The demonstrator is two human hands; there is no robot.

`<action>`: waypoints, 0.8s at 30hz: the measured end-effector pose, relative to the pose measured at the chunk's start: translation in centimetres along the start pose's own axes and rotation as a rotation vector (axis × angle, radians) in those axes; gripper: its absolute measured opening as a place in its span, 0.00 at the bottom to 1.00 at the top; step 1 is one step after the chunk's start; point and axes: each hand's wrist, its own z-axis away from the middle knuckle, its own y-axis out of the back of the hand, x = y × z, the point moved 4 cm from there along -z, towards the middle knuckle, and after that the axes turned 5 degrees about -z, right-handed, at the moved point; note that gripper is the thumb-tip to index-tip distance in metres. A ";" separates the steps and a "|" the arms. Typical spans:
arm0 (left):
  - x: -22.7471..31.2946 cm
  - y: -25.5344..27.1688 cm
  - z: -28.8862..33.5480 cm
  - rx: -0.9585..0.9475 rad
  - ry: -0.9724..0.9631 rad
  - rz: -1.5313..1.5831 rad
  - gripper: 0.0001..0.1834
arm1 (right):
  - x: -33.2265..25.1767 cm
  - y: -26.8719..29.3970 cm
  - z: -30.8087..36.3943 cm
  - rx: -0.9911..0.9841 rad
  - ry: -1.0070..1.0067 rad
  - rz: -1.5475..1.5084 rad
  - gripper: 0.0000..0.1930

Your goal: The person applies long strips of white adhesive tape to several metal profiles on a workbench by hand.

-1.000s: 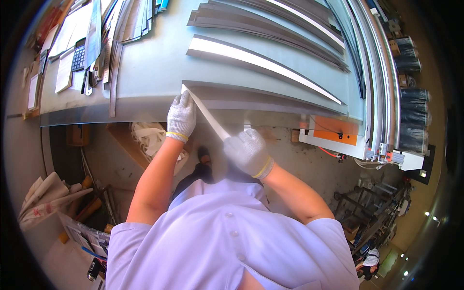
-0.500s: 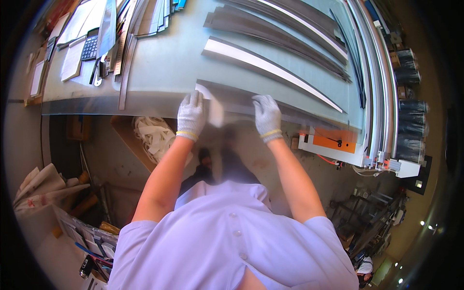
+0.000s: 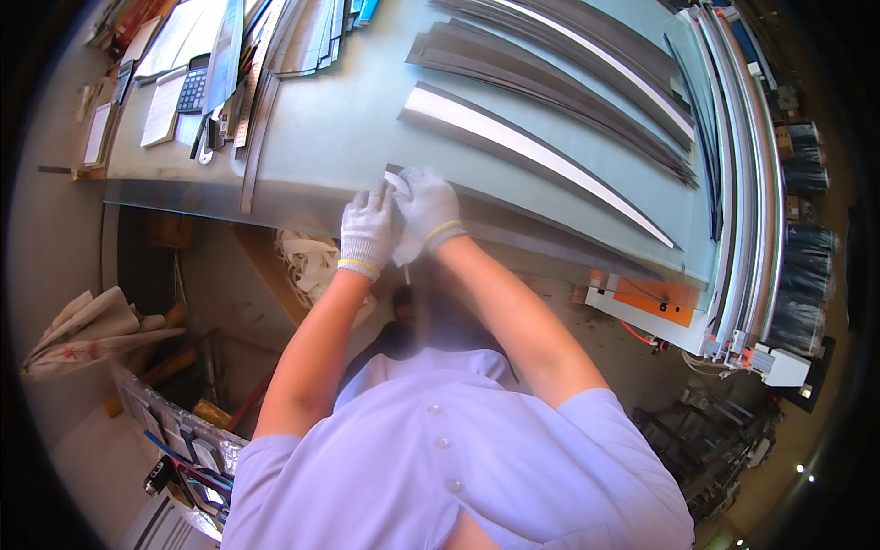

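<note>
Both my hands wear pale knitted gloves and meet at the left end of a dark grey strip (image 3: 527,225) lying along the table's near edge. My left hand (image 3: 367,229) is closed, its fingers bent over the strip's end. My right hand (image 3: 428,206), slightly blurred, is closed beside it, on a thin white strip (image 3: 406,247) like backing film. This white piece shows at the fingertips and hangs down between the hands; the exact grip is hidden. Farther back lies another strip with a white face (image 3: 522,151), then a pile of dark grey strips (image 3: 550,99).
On the glass-topped table (image 3: 321,128), a calculator (image 3: 192,87), notepad (image 3: 163,108) and rulers (image 3: 261,128) lie at the left. Metal rails (image 3: 747,183) run along the right side. Below the near edge stands a cardboard box with white scrap ribbons (image 3: 307,266).
My right hand has moved left along the dark strip to join my left hand at its end. The hanging white strip is now between both hands.
</note>
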 end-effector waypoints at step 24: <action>0.2 0.5 -0.4 0.142 -0.025 0.020 0.20 | 0.9 -0.1 1.8 0.227 0.350 0.056 0.07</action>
